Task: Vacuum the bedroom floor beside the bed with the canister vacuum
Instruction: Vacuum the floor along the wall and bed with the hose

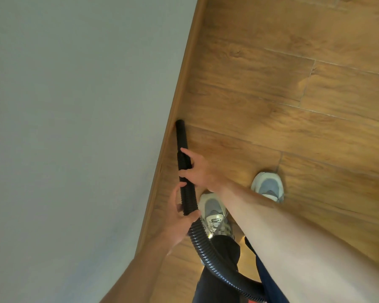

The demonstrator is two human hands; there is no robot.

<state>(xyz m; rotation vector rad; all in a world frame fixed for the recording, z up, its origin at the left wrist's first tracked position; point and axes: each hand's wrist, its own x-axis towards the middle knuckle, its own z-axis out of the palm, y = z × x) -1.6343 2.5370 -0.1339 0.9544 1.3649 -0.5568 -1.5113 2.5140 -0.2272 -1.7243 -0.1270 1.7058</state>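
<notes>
Head camera view, looking steeply down. A pale grey wall (74,106) fills the frame from 7 to 11 o'clock. A wooden skirting board (185,73) runs diagonally from 12 o'clock down toward 7 o'clock, and wood-plank floor (293,106) covers 1 to 5 o'clock.

Near the centre, a black vacuum hose (206,248) ends in a smooth black nozzle (181,136), whose tip sits at the seam where floor meets skirting. The right hand (197,169) grips the ribbed section just behind the nozzle, fingers and thumb curled around it. The left hand (179,217) holds the hose directly below, toward 6 o'clock, also wrapped around it. From there the hose curves away to the bottom edge at 5 o'clock.

Two pale sneakers stand on the floor: the left sneaker (214,213) just beside the hose, the right sneaker (268,185) at 4 o'clock.
</notes>
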